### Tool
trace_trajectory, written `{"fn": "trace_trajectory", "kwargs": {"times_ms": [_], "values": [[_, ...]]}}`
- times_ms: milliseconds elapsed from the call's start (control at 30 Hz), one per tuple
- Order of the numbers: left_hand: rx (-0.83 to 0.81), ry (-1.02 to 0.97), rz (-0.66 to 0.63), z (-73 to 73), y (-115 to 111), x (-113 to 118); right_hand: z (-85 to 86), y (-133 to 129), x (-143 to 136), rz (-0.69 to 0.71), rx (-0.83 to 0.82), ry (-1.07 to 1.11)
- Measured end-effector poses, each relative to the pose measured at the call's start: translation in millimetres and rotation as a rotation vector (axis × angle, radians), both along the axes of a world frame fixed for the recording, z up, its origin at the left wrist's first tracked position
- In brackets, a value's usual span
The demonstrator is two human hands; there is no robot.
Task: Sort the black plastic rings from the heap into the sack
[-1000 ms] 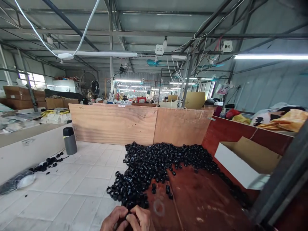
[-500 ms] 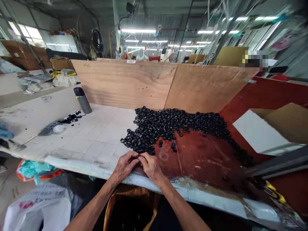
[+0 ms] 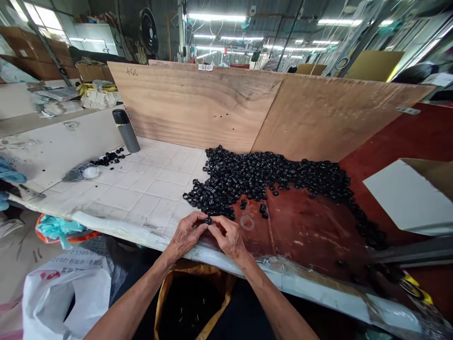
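Note:
Over the front edge of the workbench, my left hand (image 3: 188,232) and my right hand (image 3: 228,237) meet with thumbs and forefingers pinched. Between their fingertips is a small black ring-like part (image 3: 208,220), mostly covered by the fingers. Just beyond the hands spreads a heap of similar small black parts (image 3: 247,174), reaching back to the wooden board. A few loose ones (image 3: 264,211) lie apart on the red surface to the right of the hands. Below the edge, between the legs, an orange-rimmed bag (image 3: 161,302) hangs open with a dark inside.
A grey bottle (image 3: 128,134) stands at the back left, near a small group of black bits (image 3: 108,158) and a clear plastic bag (image 3: 79,172). A wooden board (image 3: 191,106) closes the back. On the right are a white carton (image 3: 403,198) and a yellow-black tool (image 3: 415,289).
The view has tilted down and shifted a little left. Both hands stay together at the bench edge; the black part between the fingertips now shows more plainly.

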State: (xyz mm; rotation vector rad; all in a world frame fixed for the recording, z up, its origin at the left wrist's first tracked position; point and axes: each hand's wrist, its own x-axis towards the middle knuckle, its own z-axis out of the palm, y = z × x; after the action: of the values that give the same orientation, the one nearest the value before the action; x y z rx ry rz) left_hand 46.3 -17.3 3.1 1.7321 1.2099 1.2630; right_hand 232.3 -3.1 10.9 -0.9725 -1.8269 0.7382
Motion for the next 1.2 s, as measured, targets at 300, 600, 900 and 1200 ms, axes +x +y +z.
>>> {"fn": "trace_trajectory", "kwargs": {"times_ms": [300, 600, 900, 1200], "values": [[0.261, 0.196, -0.005, -5.1, -10, 0, 1.3, -1, -2, 0.046, -0.285, 0.014], [0.18, 0.368, -0.161, 16.0, -59, -20, 9.3, -42, -8, 0.122, -0.611, -0.043], [0.099, 0.448, 0.045, 14.3, 16, 2, -11.1, 5, 19, -0.346, 0.069, -0.447], [0.07, 0.347, 0.299, -15.8, 28, 9, -6.0, 10, -3, -0.211, 0.169, -0.572]]}}
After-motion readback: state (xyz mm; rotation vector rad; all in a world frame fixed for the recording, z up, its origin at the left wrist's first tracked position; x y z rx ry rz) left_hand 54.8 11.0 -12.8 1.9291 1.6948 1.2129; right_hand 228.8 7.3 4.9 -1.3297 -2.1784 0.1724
